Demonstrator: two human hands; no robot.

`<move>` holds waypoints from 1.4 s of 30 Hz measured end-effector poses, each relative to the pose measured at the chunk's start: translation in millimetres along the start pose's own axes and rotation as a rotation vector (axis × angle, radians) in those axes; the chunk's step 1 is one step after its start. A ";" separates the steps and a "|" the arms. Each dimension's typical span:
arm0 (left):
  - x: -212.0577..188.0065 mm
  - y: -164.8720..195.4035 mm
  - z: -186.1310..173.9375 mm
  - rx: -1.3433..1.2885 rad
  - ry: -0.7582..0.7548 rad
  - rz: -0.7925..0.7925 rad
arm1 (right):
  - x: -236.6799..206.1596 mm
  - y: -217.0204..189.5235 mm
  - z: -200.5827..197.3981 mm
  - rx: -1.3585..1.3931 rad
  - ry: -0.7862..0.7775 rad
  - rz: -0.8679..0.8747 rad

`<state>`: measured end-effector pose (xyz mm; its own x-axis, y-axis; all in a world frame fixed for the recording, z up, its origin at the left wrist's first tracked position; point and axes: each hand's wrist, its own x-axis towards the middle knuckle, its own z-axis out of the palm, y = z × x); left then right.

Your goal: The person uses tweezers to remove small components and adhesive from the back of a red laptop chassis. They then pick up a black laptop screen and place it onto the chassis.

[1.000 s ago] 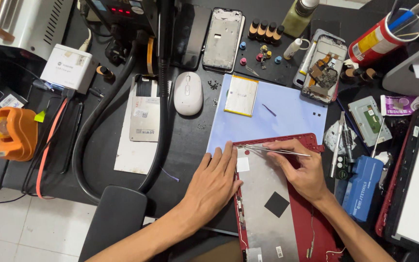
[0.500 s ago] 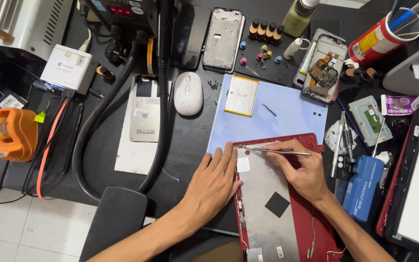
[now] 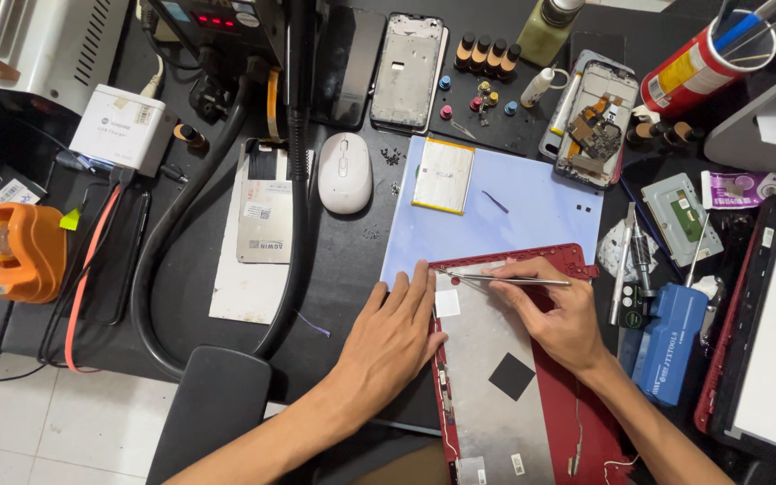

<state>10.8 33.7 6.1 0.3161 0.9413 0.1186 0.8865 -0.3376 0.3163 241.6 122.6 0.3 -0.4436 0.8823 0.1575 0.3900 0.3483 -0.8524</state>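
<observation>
A red laptop lid (image 3: pixel 586 404) is laid flat at the near edge of the dark tabletop (image 3: pixel 352 269), with a silver panel (image 3: pixel 487 395) seated inside it and a small black square (image 3: pixel 511 375) stuck on that panel. The left hand (image 3: pixel 392 341) is spread open and pressed flat, its fingers resting against the left rim of the lid and the panel's upper left corner; nothing is held in it. The right hand (image 3: pixel 563 314) is closed round a pair of slim metal tweezers (image 3: pixel 505 279), which are held almost level across the top of the panel, the tip being pointed left toward the upper edge just beside the left hand's fingertips. A pale blue mat (image 3: pixel 532 216) is seen just beyond the lid, with a flat battery (image 3: pixel 443 175) lying on it. A white mouse (image 3: pixel 345 172) is placed left of the mat, near a thick black hose (image 3: pixel 294 224). A stripped phone frame (image 3: pixel 406 72) lies further back. A blue tool (image 3: pixel 671 337) is found to the right of the lid, and an orange tape dispenser (image 3: pixel 15 251) is set well apart at the far left.
</observation>
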 end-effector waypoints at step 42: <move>6.9 -2.1 -4.3 -0.041 0.056 0.011 | 6.9 -16.4 12.1 -0.023 0.105 0.006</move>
<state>9.7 40.9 10.3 0.3058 0.9360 0.1744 0.8681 -0.3493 0.3527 222.3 119.1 9.3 -0.3551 0.9121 0.2048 0.4112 0.3492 -0.8420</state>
